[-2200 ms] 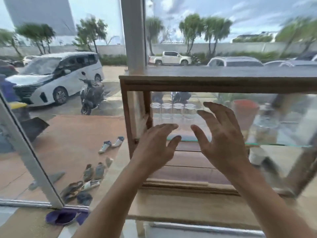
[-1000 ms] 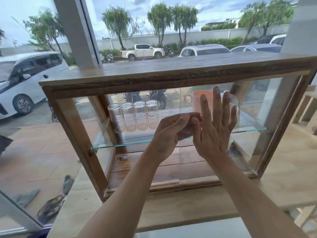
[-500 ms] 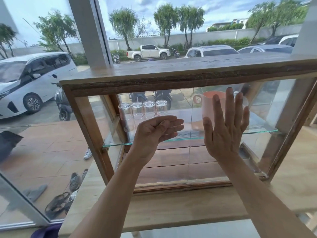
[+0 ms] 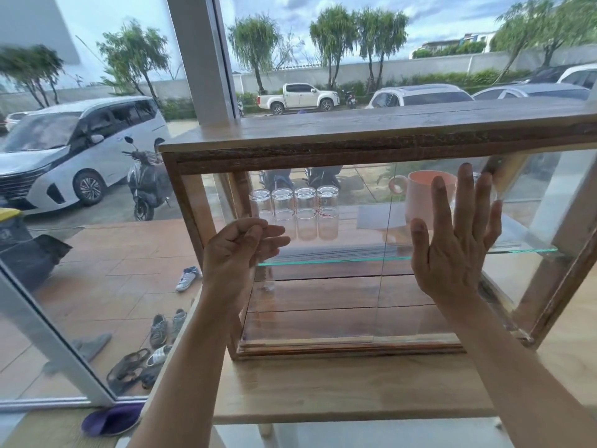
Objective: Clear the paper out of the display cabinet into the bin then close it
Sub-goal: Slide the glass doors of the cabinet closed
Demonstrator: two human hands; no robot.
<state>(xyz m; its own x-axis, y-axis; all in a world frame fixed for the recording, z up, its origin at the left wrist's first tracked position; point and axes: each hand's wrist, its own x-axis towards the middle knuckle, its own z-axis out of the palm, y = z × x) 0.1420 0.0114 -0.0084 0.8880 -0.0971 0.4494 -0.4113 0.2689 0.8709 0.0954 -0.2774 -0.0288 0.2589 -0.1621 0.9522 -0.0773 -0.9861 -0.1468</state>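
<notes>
Against the display cabinet (image 4: 371,147) front, my right hand (image 4: 452,253) lay flat and open on the slippery, fragile sliding glass pane (image 4: 323,302); my left hand (image 4: 239,250) curled loosely, gripping nothing.

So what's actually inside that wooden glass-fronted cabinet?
On the glass shelf of the wooden display cabinet: four upturned clear glasses and a pink mug. The wooden floor below looks bare, though the hands cover parts of the inside.

- No text, brand or number can be read.
- Reddish printed markings are seen on the rightmost upturned glass (image 4: 327,218) on the cabinet's glass shelf (image 4: 355,259), too small to be made out.
- The vehicles' plates outside are not legible.
</notes>
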